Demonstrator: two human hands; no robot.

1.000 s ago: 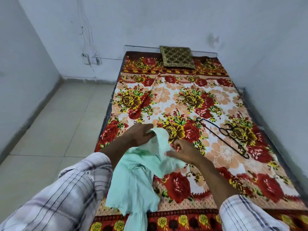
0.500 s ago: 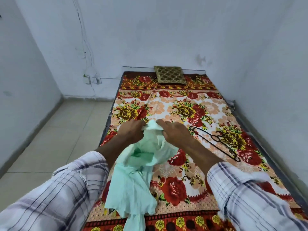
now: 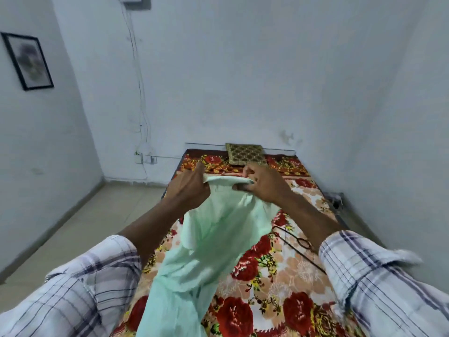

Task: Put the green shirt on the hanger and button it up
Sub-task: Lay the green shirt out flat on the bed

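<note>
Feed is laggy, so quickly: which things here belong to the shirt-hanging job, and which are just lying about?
Job: green shirt, gripped by left hand and right hand; hanger on the bedspread.
Lying about: cushion, framed picture, wall sockets.

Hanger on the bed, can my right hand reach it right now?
Not freely: the right hand grips the green shirt, raised above the bed. The hanger lies uncovered under that forearm, so probably yes once the hand lets go.
</note>
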